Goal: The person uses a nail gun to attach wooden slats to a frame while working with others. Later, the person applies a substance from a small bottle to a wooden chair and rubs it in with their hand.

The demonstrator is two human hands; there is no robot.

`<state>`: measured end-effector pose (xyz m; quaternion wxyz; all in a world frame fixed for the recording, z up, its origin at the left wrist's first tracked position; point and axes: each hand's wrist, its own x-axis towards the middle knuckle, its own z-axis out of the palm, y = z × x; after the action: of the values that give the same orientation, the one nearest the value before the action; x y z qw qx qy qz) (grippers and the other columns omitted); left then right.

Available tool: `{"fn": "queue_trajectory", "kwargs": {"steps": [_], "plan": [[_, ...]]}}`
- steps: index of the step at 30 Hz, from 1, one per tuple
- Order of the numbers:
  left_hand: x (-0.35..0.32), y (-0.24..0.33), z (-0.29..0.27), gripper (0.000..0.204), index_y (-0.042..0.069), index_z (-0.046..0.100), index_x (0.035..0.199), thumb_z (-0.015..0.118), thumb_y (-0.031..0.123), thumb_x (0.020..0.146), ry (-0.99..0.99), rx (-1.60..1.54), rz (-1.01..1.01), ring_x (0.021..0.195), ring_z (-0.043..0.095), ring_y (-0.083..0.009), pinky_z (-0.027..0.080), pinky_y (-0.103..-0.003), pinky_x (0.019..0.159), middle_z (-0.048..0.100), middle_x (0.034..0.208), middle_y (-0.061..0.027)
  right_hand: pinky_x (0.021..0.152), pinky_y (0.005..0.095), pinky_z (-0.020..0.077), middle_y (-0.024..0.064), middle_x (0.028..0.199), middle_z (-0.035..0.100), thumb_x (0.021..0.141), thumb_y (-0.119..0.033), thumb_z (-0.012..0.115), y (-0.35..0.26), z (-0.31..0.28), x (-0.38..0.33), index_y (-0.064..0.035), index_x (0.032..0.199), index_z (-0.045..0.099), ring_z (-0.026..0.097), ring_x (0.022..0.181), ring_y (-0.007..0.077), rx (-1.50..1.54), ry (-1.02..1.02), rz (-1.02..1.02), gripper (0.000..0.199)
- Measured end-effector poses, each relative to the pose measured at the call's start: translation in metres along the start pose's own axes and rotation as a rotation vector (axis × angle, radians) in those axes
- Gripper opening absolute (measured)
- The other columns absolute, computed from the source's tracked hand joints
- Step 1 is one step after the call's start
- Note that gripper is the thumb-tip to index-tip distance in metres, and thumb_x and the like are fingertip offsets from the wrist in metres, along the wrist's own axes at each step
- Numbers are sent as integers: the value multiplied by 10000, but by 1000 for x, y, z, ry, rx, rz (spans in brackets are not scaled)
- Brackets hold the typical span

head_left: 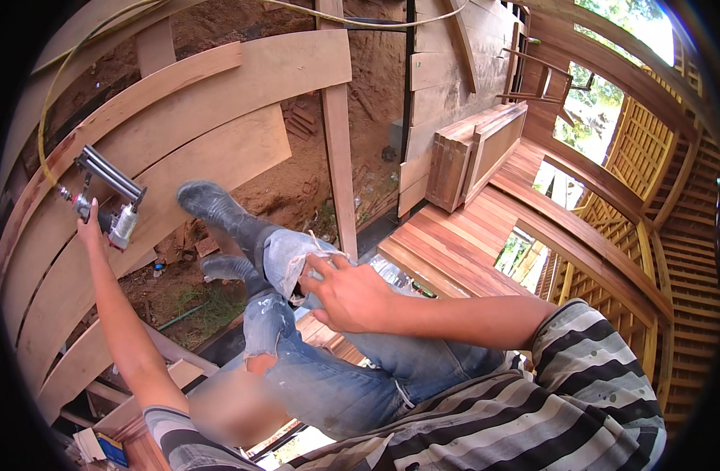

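My left hand [91, 223] is wrapped round the handle of a pneumatic nail gun [123, 228], out at the left with my arm stretched. The gun has a silver body and a long dark magazine, and it lies against the curved wooden boards [211, 149]. A yellow air hose [44, 129] joins its handle end. My right hand [348, 294] rests on the knee of my torn, faded jeans [285, 263]. Its fingers are apart and somewhat bent over the frayed cloth, with nothing visible held in them. Dark boots [218, 208] show beside the boards.
An upright wooden post [340, 157] stands beyond my legs, with bare reddish soil [368, 118] and rubble below. To the right are stacked wooden panels [477, 153] on a plank floor [454, 243]. Openings in the floor and wall show latticed timber [650, 149].
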<state>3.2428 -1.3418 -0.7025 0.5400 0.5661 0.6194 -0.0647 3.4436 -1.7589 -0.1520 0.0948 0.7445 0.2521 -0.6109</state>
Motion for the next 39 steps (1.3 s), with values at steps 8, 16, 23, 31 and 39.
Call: {"fn": "queue_trajectory", "kwargs": {"steps": [8, 16, 23, 31, 39], "plan": [[-40, 45, 7, 598, -65, 725, 1072, 857, 463, 825, -1, 430, 20, 851, 673, -237, 530, -418, 806, 736, 934, -118, 830, 516, 621, 234, 1469, 510, 846, -308, 745, 2, 4, -7, -75, 1323, 644, 609, 1218, 452, 25, 8, 10, 540], [-269, 155, 63, 485, 64, 635, 1094, 848, 441, 874, -215, -371, -339, 735, 650, -181, 539, -356, 572, 649, 874, -47, 1002, 529, 468, 227, 1310, 625, 880, -238, 654, 7, 53, -28, -34, 1208, 698, 568, 1264, 399, 47, 347, -96, 388], [-541, 277, 88, 417, 39, 652, 1169, 773, 376, 956, -523, -802, -573, 916, 739, -258, 659, -419, 821, 738, 1038, -97, 973, 471, 510, 161, 1287, 664, 992, -394, 636, 21, 98, -72, -62, 1353, 610, 635, 1192, 352, 727, 587, -117, 491], [-768, 304, 62, 597, -6, 633, 1222, 732, 516, 951, -818, -646, -509, 992, 726, -293, 652, -437, 847, 710, 1126, -153, 1086, 416, 468, 172, 1332, 609, 1013, -406, 680, 32, 137, -260, -30, 1433, 496, 612, 1268, 306, 1467, 1024, -497, 593], [-945, 265, 99, 502, 180, 568, 1447, 560, 498, 1059, -1267, -707, -686, 1251, 625, -256, 497, -465, 1109, 673, 1337, -85, 740, 476, 529, 194, 908, 693, 936, -537, 722, 96, 175, -379, -12, 1065, 651, 699, 840, 385, 1607, 1573, -104, 545]]}}
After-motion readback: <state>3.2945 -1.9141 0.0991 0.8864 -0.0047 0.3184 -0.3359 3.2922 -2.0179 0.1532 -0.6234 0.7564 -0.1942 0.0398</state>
